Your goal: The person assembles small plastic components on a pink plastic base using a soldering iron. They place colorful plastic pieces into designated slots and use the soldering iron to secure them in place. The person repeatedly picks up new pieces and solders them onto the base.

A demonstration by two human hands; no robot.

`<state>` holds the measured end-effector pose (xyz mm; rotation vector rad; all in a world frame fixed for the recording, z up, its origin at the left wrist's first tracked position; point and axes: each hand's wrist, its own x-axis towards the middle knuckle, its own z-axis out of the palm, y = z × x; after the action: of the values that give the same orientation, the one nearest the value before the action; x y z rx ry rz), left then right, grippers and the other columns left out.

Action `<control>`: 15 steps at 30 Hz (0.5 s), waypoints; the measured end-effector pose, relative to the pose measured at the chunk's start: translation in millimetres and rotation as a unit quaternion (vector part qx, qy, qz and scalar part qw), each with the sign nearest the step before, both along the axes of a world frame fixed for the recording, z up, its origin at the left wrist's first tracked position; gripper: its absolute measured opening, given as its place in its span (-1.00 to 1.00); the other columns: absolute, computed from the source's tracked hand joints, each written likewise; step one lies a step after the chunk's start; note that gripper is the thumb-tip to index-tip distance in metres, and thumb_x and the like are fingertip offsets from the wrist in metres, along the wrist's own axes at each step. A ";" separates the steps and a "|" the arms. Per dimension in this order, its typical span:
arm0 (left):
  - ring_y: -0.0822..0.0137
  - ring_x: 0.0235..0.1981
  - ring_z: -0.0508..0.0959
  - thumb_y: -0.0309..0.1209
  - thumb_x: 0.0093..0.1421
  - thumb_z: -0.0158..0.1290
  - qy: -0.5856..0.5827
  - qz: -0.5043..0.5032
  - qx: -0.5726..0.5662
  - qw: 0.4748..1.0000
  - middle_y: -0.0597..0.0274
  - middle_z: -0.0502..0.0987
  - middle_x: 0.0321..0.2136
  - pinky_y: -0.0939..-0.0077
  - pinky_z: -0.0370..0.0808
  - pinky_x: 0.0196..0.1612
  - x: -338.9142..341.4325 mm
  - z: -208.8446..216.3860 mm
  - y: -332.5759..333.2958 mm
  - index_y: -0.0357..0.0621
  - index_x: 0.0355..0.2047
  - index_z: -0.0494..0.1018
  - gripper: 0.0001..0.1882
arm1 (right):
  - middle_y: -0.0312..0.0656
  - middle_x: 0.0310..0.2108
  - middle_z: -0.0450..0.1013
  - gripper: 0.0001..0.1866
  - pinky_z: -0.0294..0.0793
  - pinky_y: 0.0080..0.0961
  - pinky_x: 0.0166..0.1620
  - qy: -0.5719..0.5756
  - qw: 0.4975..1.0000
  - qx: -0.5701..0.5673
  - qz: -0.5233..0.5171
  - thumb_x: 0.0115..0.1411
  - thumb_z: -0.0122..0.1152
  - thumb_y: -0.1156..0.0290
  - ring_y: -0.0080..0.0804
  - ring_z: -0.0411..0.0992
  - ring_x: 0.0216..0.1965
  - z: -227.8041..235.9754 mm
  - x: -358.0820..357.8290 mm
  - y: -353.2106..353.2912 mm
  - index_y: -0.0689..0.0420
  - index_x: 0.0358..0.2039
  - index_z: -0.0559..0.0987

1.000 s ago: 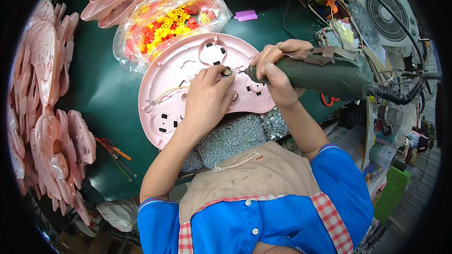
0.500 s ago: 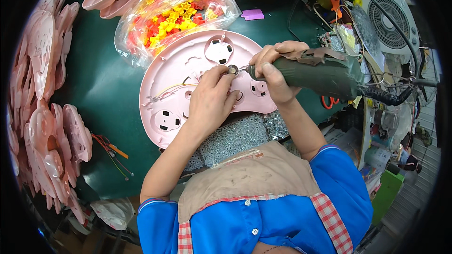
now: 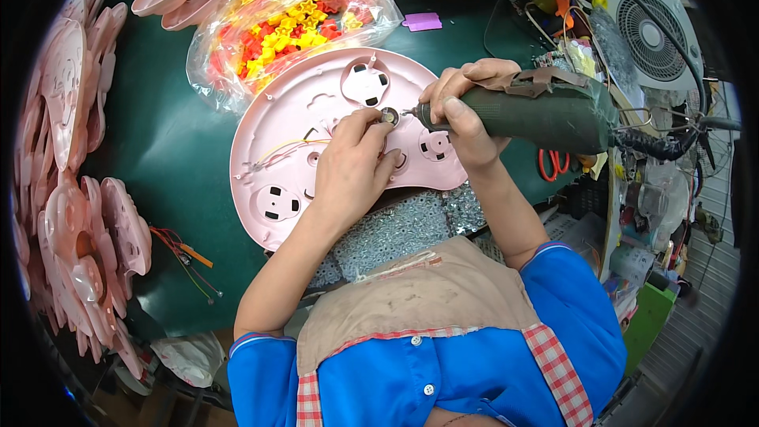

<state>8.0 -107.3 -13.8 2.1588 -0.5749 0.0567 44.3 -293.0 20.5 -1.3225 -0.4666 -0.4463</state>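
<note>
Where the left hand (image 3: pixel 352 168) lies, the pink shell (image 3: pixel 292 111) is hidden.

A dark green table (image 3: pixel 174 174), glossy with reflected light at near left, fills the middle. At far right stands 1 white fan (image 3: pixel 651 33); nearer, a ribbed grey surface (image 3: pixel 704 300) edges the right.

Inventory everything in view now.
shell: one, pink, table centre
round part: one, dark-edged, over shell
driver: one, dark green, at right
bag: one, clear, beyond shell
star pieces: many, red/yellow, in bag
shell stacks: several, pink, left and far
tag: one, purple, right of bag
wires: several, multicoloured, table left
small parts: many, silvery, shell's near side
fan: one, pale, upper right
clutter: uncountable, multicoloured, right
left hand: one, bare, touching round part
right hand: one, bare, holding driver
</note>
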 end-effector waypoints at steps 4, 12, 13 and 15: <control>-0.04 0.05 0.55 -0.45 0.13 0.32 0.022 -0.004 -0.008 1.000 -0.01 0.50 0.06 0.16 0.54 0.10 -0.4 -0.7 -0.2 -0.28 0.00 0.56 -0.59 | -0.16 -0.53 0.47 -0.55 0.66 -0.28 -0.25 0.000 0.999 0.038 -0.001 0.19 0.22 0.67 -0.44 0.47 -0.51 -4.1 -1.7 -2.1 0.24 0.04 0.26; -0.04 0.02 0.55 -0.47 0.08 0.32 -0.002 0.005 -0.002 1.000 -0.02 0.50 0.02 0.16 0.55 0.06 0.2 -1.6 -0.9 -0.32 -0.07 0.55 -0.61 | -0.15 -0.52 0.41 -0.55 0.60 -0.19 -0.20 0.039 0.996 -0.079 0.014 0.17 0.08 0.70 -0.40 0.39 -0.51 -0.5 -1.9 -0.6 0.16 0.06 0.27; -0.04 0.02 0.55 -0.47 0.09 0.32 -0.005 0.006 -0.002 1.000 -0.02 0.50 0.02 0.16 0.55 0.06 0.8 -1.7 -1.2 -0.32 -0.07 0.55 -0.61 | -0.16 -0.52 0.41 -0.56 0.60 -0.20 -0.20 0.038 0.994 -0.102 0.014 0.17 0.09 0.70 -0.40 0.40 -0.51 -10.1 -2.9 0.2 0.16 0.05 0.27; -0.04 0.02 0.56 -0.47 0.09 0.31 0.009 0.008 -0.014 1.000 -0.02 0.50 0.02 0.16 0.55 0.07 1.1 -2.5 -0.2 -0.33 -0.07 0.55 -0.61 | -0.17 -0.53 0.41 -0.56 0.61 -0.19 -0.22 0.032 0.993 -0.115 -0.006 0.17 0.11 0.70 -0.40 0.41 -0.52 -17.3 -0.9 2.8 0.16 0.05 0.27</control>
<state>9.0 -107.4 -16.3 2.1356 -0.5430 0.0542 43.4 -290.2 3.2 -1.5582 -0.4664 -0.3658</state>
